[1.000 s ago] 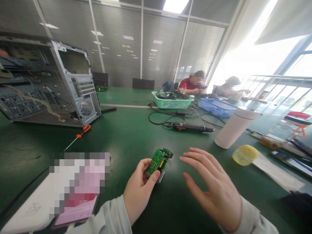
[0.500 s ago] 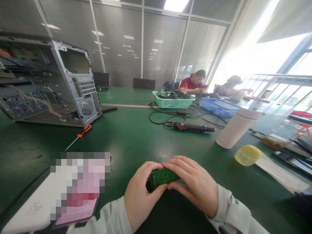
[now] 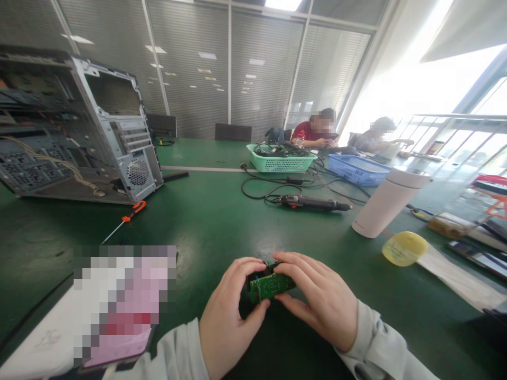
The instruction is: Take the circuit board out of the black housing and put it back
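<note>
Near the bottom centre, a small green circuit board (image 3: 270, 286) is held between both hands just above the green table (image 3: 206, 227). Dark components show behind its upper edge. My left hand (image 3: 233, 311) grips its left end, thumb at the lower edge and fingers over the top. My right hand (image 3: 320, 301) holds the right end, with fingers across the top and the thumb below. The fingers partly cover both ends of the board.
An open computer case (image 3: 99, 132) and an orange screwdriver (image 3: 134, 209) are left; a white device (image 3: 51, 327) and pink-screened phone (image 3: 130, 338) lie nearer. Beyond are a corded tool (image 3: 312, 203), green basket (image 3: 281, 162), blue basket (image 3: 356, 171) and pale bottle (image 3: 388, 203). Two people sit behind.
The board has tilted between my hands, so dark components now show behind its top edge. The view has shifted slightly.
</note>
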Motion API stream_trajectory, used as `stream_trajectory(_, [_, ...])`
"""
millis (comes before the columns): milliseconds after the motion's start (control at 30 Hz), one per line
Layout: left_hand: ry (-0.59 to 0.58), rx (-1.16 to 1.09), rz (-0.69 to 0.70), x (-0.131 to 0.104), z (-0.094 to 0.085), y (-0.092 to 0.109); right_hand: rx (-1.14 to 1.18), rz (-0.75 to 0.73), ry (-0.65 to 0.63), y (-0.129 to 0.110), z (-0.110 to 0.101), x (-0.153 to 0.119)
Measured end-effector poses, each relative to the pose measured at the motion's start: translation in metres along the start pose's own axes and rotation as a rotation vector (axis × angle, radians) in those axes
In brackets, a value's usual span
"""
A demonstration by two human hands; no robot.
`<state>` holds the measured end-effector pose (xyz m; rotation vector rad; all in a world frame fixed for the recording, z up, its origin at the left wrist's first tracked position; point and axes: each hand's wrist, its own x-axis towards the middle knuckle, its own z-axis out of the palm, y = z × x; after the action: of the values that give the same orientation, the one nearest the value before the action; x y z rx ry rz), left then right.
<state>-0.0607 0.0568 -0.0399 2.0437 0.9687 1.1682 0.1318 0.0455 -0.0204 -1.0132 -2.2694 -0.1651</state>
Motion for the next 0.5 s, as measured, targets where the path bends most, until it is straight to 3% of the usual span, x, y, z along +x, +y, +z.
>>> stream_trajectory(500, [0.017, -0.025, -0.079, -0.0034, 0.0028, -0.007, 0.18, 0.166, 0.058, -0.0015, 0.0029, -0.0019])
